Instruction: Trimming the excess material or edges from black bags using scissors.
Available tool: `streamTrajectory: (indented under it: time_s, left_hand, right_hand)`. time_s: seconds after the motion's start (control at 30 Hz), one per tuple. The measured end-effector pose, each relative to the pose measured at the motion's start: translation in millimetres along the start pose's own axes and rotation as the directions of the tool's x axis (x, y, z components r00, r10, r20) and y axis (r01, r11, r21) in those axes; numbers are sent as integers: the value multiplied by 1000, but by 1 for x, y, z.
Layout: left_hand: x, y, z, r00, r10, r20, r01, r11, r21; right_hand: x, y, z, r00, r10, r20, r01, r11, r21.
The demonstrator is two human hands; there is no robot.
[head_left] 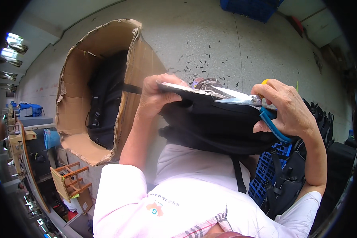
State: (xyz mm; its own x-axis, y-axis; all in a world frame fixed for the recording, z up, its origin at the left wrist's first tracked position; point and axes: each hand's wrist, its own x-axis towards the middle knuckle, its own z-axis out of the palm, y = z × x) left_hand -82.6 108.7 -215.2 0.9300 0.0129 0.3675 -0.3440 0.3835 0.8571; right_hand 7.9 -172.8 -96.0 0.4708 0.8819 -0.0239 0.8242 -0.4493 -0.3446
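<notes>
Across my lap lies a black fabric bag (222, 127), its upper edge raised toward me with a pale strip along it. My left hand (156, 93) pinches the left end of that edge between thumb and fingers. In my right hand (287, 107) is a pair of scissors (271, 125) with one blue handle and one orange-yellow handle. Their blades are spread apart and point left along the bag's edge. Whitish threads or trimmings show just beyond the blade tips; their exact form is hard to make out.
To my left stands a large open cardboard box (146, 59) with black backpacks (109, 99) inside. Small dark scraps (204, 63) litter the floor ahead. At my right are a blue plastic crate (265, 168) and more black bags (291, 178). A wooden stool (65, 182) stands at lower left.
</notes>
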Motion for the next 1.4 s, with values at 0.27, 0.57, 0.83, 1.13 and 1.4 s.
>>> streamTrajectory:
  time_s: [0.27, 0.57, 0.83, 1.13, 1.4]
  left_hand:
    - [-1, 3, 7, 997, 71, 40, -72, 997, 29]
    - [-6, -2, 8, 996, 81, -40, -80, 997, 7]
    - [-6, -2, 8, 997, 63, -49, -60, 996, 64]
    - [-8, -7, 6, 996, 3, -94, 1, 999, 40]
    - [-4, 2, 13, 996, 22, -87, -11, 992, 128]
  right_hand:
    - [11, -6, 1, 997, -33, 73, 30, 999, 43]
    - [12, -3, 8, 985, -173, -27, 172, 984, -39]
    - [17, -11, 5, 994, -107, -11, 106, 992, -67]
    - [16, -4, 14, 989, -148, 16, 149, 982, -120]
    - [23, -9, 10, 990, -132, -59, 127, 989, -76]
